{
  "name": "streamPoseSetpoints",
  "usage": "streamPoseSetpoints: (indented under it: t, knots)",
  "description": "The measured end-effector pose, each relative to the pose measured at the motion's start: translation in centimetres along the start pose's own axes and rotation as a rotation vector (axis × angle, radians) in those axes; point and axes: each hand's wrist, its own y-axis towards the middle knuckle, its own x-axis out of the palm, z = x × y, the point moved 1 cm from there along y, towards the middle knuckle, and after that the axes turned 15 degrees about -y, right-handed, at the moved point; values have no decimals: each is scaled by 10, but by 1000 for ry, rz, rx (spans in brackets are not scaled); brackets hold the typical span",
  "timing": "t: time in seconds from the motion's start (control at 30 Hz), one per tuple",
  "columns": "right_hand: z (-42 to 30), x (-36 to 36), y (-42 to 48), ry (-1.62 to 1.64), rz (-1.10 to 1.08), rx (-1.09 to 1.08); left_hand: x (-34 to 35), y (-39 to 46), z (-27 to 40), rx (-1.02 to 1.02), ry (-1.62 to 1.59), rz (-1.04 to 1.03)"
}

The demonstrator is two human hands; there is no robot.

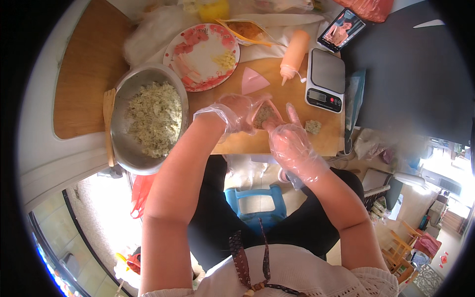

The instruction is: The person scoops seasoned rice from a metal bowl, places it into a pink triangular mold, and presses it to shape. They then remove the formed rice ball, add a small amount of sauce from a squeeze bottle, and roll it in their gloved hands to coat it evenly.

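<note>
My left hand (237,109), in a clear plastic glove, holds a pink triangular mold (275,107) at the table's front. Speckled rice fills part of the mold (264,114). My right hand (291,143), also gloved, has fingertips down in the mold on the rice, with one finger stretched out away from it. A small lump of rice (313,127) lies on the wooden table just right of that hand. Beyond the mold rests a separate pink triangular piece (254,81). To the left stands a large metal bowl (120,144) with a mound of speckled rice (156,118) in it.
A flower-rimmed plate (202,57) bears pink slices and yellow bits. Behind it lies an opened pouch (246,31). A squeeze bottle (295,50) lies beside a digital kitchen scale (327,72). A phone (342,30) leans farther back. A wooden spatula (108,126) touches the bowl's left side.
</note>
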Motion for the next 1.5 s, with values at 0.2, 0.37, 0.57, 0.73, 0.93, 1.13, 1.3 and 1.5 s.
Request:
streamPoseSetpoints:
  t: [0.2, 0.37, 0.57, 0.73, 0.93, 1.13, 1.3, 1.5]
  knots:
    - [-5, 2, 13, 103, 147, 64, -9, -8, 13, -23, -47, -38]
    - [-6, 4, 9, 113, 99, -3, -4, -6, 6, -38, -22, -15]
    - [-6, 3, 1, 247, 182, 18, -6, -5, 12, -101, -58, -43]
    - [1, -16, -2, 262, 190, 71, 4, -13, 13, 60, -8, 77]
    - [2, -40, 9, 319, 402, 109, -20, -50, 22, -20, 91, 169]
    - [-3, -38, 20, 415, 458, 84, -62, -90, 60, 326, -898, 1266]
    - [-23, -41, 40, 477, 442, 66, -75, -119, -5, 802, -1812, 1569]
    - [-32, -11, 142, 783, 215, 177, -76, -115, -10, 825, -1985, 1638]
